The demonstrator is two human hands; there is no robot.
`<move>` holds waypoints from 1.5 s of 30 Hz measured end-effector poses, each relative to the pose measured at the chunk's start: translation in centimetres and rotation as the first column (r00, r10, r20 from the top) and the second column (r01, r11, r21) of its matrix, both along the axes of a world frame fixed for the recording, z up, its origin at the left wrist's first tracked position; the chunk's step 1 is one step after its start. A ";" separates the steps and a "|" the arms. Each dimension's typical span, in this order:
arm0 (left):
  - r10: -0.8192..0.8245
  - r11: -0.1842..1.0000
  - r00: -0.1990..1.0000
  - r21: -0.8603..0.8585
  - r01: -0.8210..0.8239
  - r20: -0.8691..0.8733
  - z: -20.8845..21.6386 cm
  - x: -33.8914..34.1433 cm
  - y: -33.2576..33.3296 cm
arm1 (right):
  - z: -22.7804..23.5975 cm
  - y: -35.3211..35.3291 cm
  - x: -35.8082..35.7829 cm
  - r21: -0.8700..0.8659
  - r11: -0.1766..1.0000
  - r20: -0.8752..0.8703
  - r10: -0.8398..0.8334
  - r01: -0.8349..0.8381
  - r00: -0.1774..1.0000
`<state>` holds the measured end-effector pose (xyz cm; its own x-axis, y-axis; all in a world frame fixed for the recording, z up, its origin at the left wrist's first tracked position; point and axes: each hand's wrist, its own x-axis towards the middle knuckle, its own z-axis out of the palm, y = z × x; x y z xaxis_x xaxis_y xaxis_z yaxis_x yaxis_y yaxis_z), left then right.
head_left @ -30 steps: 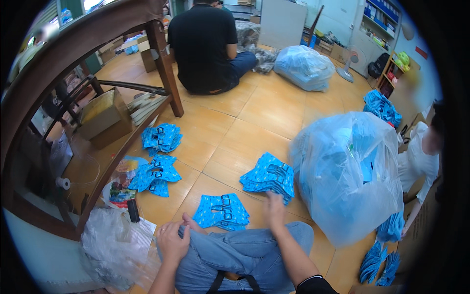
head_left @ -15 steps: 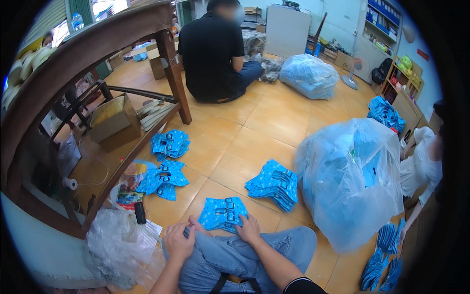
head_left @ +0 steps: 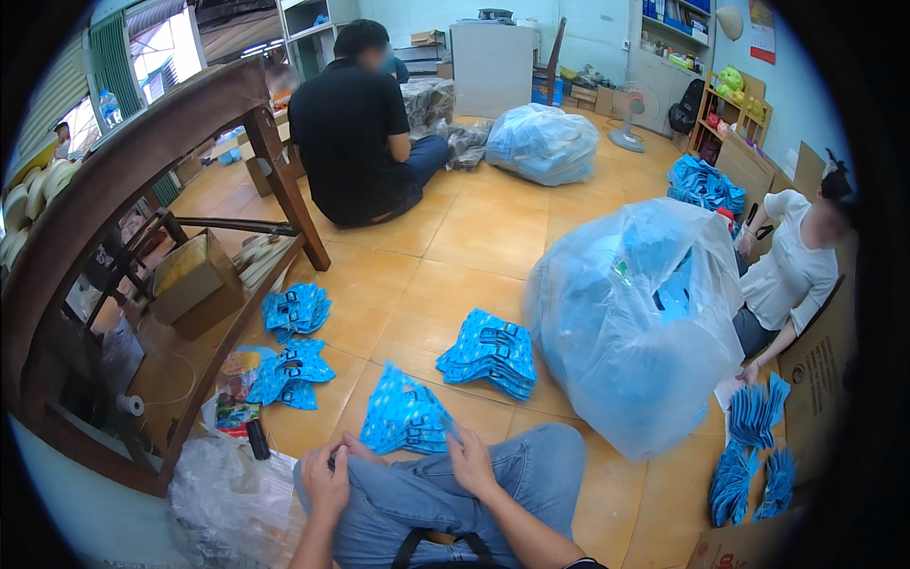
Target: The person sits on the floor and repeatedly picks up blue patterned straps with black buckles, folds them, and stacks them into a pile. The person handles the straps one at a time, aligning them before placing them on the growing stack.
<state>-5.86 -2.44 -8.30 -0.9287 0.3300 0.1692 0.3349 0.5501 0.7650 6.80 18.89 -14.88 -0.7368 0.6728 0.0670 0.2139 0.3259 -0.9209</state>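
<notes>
Right hand (head_left: 471, 463) pinching blue piece (head_left: 400, 406) — tiles (head_left: 464, 275), pale wall (head_left: 602, 43)

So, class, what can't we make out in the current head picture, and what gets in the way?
All in the head view:
- Left hand: whether it holds anything; its curled fingers hide the palm.
- Front blue pile: how many pieces the right hand pinches; blur and overlap.
- Big plastic bag: its exact contents; cloudy plastic.
- Right sleeve: mostly cut off by the lower edge.

Orange-tan tiled floor (head_left: 464, 242), stacks of blue patterned pieces (head_left: 487, 355), bulging plastic bags (head_left: 635, 332), a fan (head_left: 627, 140)
</notes>
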 end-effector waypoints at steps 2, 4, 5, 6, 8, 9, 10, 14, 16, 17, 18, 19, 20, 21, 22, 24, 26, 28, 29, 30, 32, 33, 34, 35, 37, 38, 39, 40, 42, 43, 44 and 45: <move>-0.167 0.943 0.971 0.314 0.107 0.171 -0.3 2.2 1.1 | 1.5 -1.6 1.2 0.056 0.998 -0.054 0.032 -0.029 0.998; -0.346 0.918 0.834 0.336 0.208 0.430 -0.5 4.5 2.3 | 2.8 -3.4 2.3 0.130 0.990 -0.075 0.068 -0.058 0.995; -0.489 0.767 0.809 0.602 0.221 0.326 -0.7 6.3 3.2 | 3.5 -4.2 2.8 0.194 0.976 -0.054 0.106 -0.094 0.993; -0.464 0.760 0.803 0.633 0.145 0.374 -0.8 7.1 4.0 | 4.1 -5.0 3.4 0.250 0.961 -0.045 0.134 -0.119 0.990; -0.439 0.705 0.770 0.709 -0.025 0.464 -0.3 8.0 4.5 | 5.2 -5.9 4.5 0.292 0.941 -0.067 0.198 -0.171 0.978; -0.428 0.675 0.748 0.730 -0.108 0.507 0.2 8.0 4.5 | 5.6 -6.0 5.1 0.293 0.940 -0.091 0.208 -0.173 0.974; -0.454 0.645 0.730 0.754 -0.126 0.510 0.8 7.9 4.0 | 6.1 -6.0 5.6 0.288 0.939 -0.116 0.231 -0.190 0.966; -0.567 0.587 0.684 0.808 -0.055 0.459 3.4 8.5 2.3 | 8.0 -6.2 6.2 -0.270 0.940 -0.329 0.114 -0.209 0.937; -0.652 0.520 0.650 0.854 0.009 0.391 4.4 9.6 1.9 | 9.0 -6.1 6.0 -0.512 0.811 -0.439 0.035 -0.282 0.898; -0.626 0.540 0.675 0.842 0.014 0.390 4.8 10.1 1.8 | 9.6 -6.0 6.3 -0.684 0.658 -0.413 0.009 -0.316 0.911; -0.622 0.532 0.690 0.847 0.025 0.370 5.2 10.6 1.6 | 10.1 -5.9 6.8 -0.666 0.643 -0.457 0.049 -0.378 0.888; -0.619 0.526 0.702 0.850 0.036 0.353 5.6 11.0 1.4 | 10.8 -5.8 7.3 -0.675 0.619 -0.466 0.064 -0.402 0.882; -0.608 0.536 0.718 0.842 0.058 0.338 6.0 11.3 1.0 | 11.4 -5.8 7.8 -0.615 0.658 -0.485 0.118 -0.435 0.866; -0.599 0.547 0.732 0.834 0.078 0.324 6.5 11.4 0.7 | 11.9 -5.9 8.4 -0.572 0.695 -0.470 0.159 -0.437 0.868; -0.592 0.544 0.744 0.835 0.084 0.311 6.8 11.7 0.4 | 12.4 -6.0 8.8 -0.569 0.667 -0.496 0.190 -0.482 0.848; -0.592 0.544 0.756 0.830 0.120 0.279 7.5 12.1 -0.1 | 13.4 -6.3 9.7 -0.570 0.651 -0.504 0.206 -0.501 0.839; -0.598 0.537 0.754 0.834 0.125 0.272 8.0 12.7 -0.5 | 14.2 -6.9 10.4 -0.582 0.648 -0.501 0.188 -0.490 0.844; -0.611 0.532 0.739 0.838 0.120 0.282 8.5 13.4 -0.8 | 14.8 -7.3 10.8 -0.619 0.641 -0.494 0.131 -0.454 0.860; -0.619 0.535 0.737 0.832 0.144 0.271 8.7 13.7 -0.9 | 15.1 -7.5 10.8 -0.620 0.653 -0.488 0.113 -0.435 0.866; -0.628 0.537 0.734 0.827 0.168 0.259 8.8 13.9 -1.1 | 15.3 -7.6 10.8 -0.620 0.665 -0.482 0.095 -0.415 0.871; -0.634 0.530 0.731 0.829 0.175 0.252 9.0 14.4 -1.5 | 15.5 -7.9 10.6 -0.627 0.694 -0.437 0.063 -0.354 0.897; -0.629 0.537 0.736 0.825 0.177 0.251 9.1 14.4 -1.7 | 15.5 -8.0 10.5 -0.624 0.691 -0.448 0.066 -0.365 0.892; -0.624 0.537 0.741 0.825 0.174 0.250 9.1 14.4 -2.0 | 15.5 -8.2 10.4 -0.633 0.683 -0.443 0.064 -0.363 0.894; -0.612 0.541 0.747 0.826 0.157 0.259 9.0 14.4 -2.2 | 15.5 -8.4 10.3 -0.650 0.667 -0.435 0.065 -0.363 0.898; -0.616 0.536 0.748 0.827 0.168 0.247 8.9 14.4 -2.7 | 15.4 -8.6 9.9 -0.642 0.668 -0.436 0.084 -0.376 0.896; -0.612 0.537 0.749 0.828 0.161 0.252 8.8 14.3 -2.9 | 15.4 -8.8 9.7 -0.643 0.668 -0.433 0.087 -0.375 0.897; -0.608 0.538 0.752 0.829 0.156 0.254 8.7 14.2 -3.0 | 15.3 -8.8 9.4 -0.653 0.662 -0.421 0.087 -0.368 0.903; -0.605 0.546 0.751 0.824 0.152 0.263 8.7 14.1 -3.1 | 15.2 -8.9 9.3 -0.644 0.666 -0.428 0.095 -0.377 0.899; -0.608 0.561 0.742 0.814 0.150 0.283 8.5 13.7 -3.3 | 15.1 -8.8 9.0 -0.650 0.664 -0.420 0.091 -0.369 0.903; -0.610 0.554 0.740 0.821 0.142 0.284 8.5 13.5 -3.2 | 15.1 -8.7 8.9 -0.654 0.657 -0.420 0.100 -0.376 0.902; -0.615 0.545 0.736 0.828 0.135 0.285 8.4 13.3 -3.1 | 15.0 -8.6 8.8 -0.657 0.651 -0.419 0.105 -0.381 0.902; -0.622 0.528 0.728 0.841 0.116 0.290 8.3 13.2 -2.9 | 14.9 -8.4 8.7 -0.669 0.640 -0.413 0.101 -0.377 0.905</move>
<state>7.29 -5.38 -0.02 -0.7518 0.6538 0.0856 -0.2095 -0.3598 0.9092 15.53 10.53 0.01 -0.9073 0.4074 -0.1043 -0.1108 -0.4709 -0.8752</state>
